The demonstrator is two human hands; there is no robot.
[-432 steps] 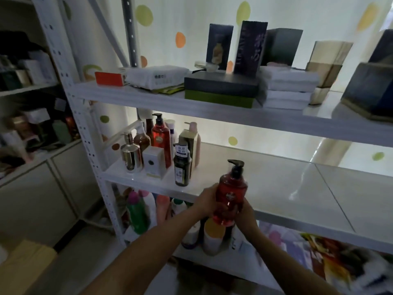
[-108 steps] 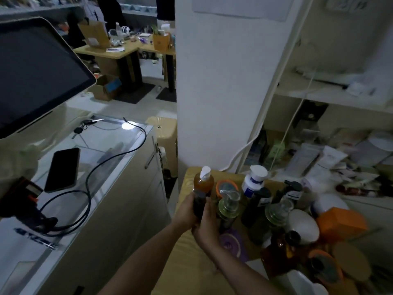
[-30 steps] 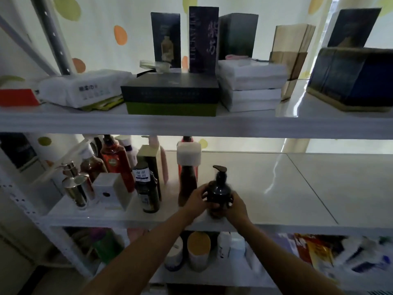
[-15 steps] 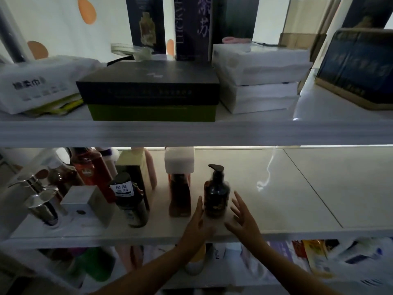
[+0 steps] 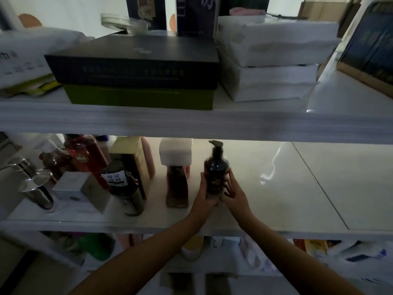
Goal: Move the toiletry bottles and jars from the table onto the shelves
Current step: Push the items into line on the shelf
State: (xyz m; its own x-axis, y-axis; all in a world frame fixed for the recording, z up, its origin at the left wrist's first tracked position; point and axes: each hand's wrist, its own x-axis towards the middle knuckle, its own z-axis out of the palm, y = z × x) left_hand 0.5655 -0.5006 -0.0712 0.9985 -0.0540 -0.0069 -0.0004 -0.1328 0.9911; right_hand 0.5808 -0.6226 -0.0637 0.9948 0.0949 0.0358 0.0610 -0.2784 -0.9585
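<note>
We see the dark pump bottle (image 5: 215, 167) standing upright on the middle shelf (image 5: 297, 188), near its front edge. The left hand (image 5: 204, 195) and the right hand (image 5: 235, 193) flank it, with straight fingers laid against its sides, cupping it rather than curling round it. Just left of it stands a brown bottle with a white cap (image 5: 176, 167), apart from the left hand. Farther left we find a black labelled jar (image 5: 120, 184), a white box (image 5: 78, 187) and a chrome pump bottle (image 5: 35, 184). On the shelf above lies a dark flat box (image 5: 131, 62).
</note>
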